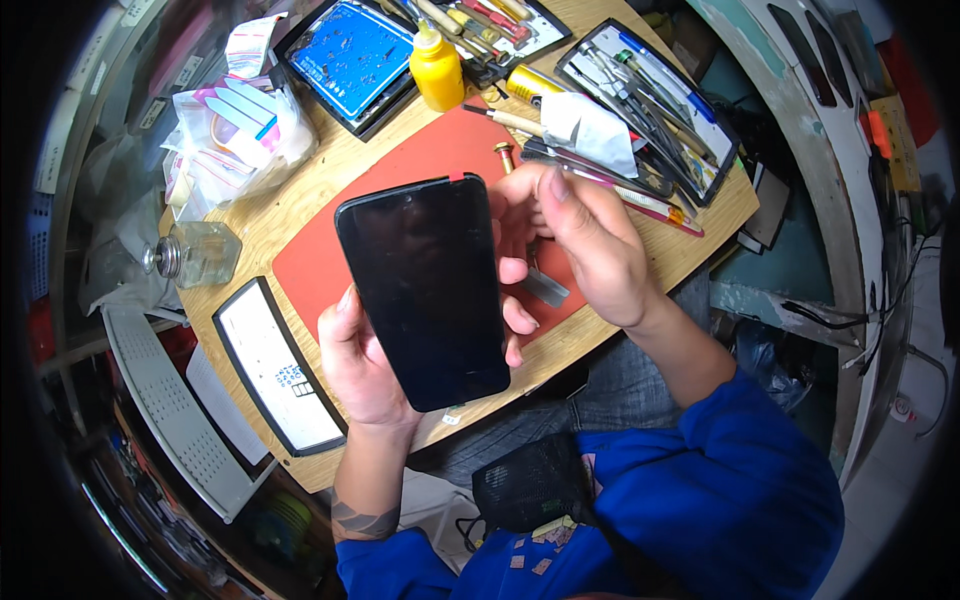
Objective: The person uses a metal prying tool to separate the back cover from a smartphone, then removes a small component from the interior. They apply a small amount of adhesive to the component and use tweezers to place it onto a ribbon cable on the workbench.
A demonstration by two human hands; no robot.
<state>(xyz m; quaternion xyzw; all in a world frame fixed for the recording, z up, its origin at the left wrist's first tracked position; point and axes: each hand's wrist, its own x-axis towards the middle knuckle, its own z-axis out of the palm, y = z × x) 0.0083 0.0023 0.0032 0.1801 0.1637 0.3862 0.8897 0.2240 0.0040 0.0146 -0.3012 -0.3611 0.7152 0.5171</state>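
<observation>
My left hand (348,350) is closed round a black smartphone (420,295), screen up, with fingertips showing along its right edge and a small red tab on its top edge. My right hand (590,240) is beside the phone's upper right corner, thumb raised and fingers curled; whatever they may hold is hidden. Below both hands lies a red mat (310,260), with a small metal strip (545,290) and a brass-coloured tool (503,158) on it.
On the wooden table (248,240) are a glass jar (208,255), plastic bags (235,150), a blue tray (350,75), a yellow bottle (438,75), a tray of tools (660,120) and a white pad (270,365). Shelving and cables flank both sides.
</observation>
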